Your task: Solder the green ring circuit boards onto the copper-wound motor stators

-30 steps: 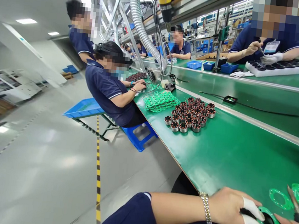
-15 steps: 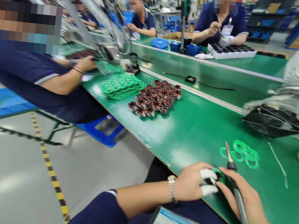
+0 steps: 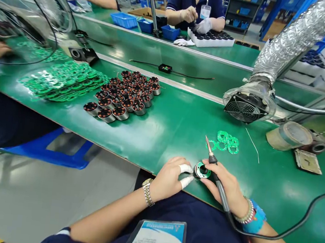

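Observation:
Close to the table's front edge, a motor stator (image 3: pixel 195 171) with a green ring-shaped circuit board (image 3: pixel 200 174) on its top sits between my hands. My left hand (image 3: pixel 169 178), with white covers on two fingertips, pinches the stator's left side. A soldering iron (image 3: pixel 220 191) lies in my right hand (image 3: pixel 229 186), its tip pointing up and away from the stator. Thumb and forefinger of that same hand also reach the stator's right side. Just beyond are several loose green ring boards (image 3: pixel 228 141).
Several wound stators (image 3: pixel 127 98) stand grouped left of centre, beside stacked green boards (image 3: pixel 68 82). A fume fan (image 3: pixel 245 109) hangs from a foil duct at right, near a round tub (image 3: pixel 288 135) and a thin wire (image 3: pixel 253 146). The iron's cable (image 3: pixel 299 223) trails right. Co-workers sit opposite.
My view has swung to the right and levelled out. The ring board now shows clearly on the stator between my hands. Both hands keep their hold.

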### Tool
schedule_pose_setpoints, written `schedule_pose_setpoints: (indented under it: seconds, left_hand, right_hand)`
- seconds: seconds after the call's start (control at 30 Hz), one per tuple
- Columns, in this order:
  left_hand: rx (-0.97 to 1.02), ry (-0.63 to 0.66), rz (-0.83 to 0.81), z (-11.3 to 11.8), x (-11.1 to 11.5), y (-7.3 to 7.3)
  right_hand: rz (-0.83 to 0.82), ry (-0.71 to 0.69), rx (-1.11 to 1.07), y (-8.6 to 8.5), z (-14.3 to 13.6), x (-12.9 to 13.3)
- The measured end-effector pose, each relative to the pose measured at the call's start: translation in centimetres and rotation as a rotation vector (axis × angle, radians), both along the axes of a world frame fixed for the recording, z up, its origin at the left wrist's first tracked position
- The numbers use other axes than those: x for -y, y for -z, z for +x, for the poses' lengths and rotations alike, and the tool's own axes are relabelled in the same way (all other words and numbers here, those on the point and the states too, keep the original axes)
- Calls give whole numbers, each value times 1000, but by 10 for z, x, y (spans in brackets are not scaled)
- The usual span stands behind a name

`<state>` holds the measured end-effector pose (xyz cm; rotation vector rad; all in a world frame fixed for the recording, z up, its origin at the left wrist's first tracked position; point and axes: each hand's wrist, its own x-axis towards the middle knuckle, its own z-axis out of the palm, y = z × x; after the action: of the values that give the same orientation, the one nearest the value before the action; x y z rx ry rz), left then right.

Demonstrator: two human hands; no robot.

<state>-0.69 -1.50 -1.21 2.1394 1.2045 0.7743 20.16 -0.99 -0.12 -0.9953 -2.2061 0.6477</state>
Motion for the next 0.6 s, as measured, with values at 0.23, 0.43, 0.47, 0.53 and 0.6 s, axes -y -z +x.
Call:
schedule_pose_setpoints:
  seconds: [0.23,0.43,0.47,0.53,0.6]
  left_hand:
    - [169,191,-354,-26,-18,-14]
    - [156,274,-204,-28,-35,-7]
    - [163,319,-196,-26,-37,-6]
    - [204,354,-233,-19,-40,-5]
    - [306,282,-360,-11,-43,-5]
  right_hand:
    - [31,2,-21,0,-1,0]
    - [23,9,-13,1,-2,0]
    - [26,13,-14,1,-2,0]
    - [34,22,-16,-1,-3,0]
    - [42,31,-18,-3,-4,0]
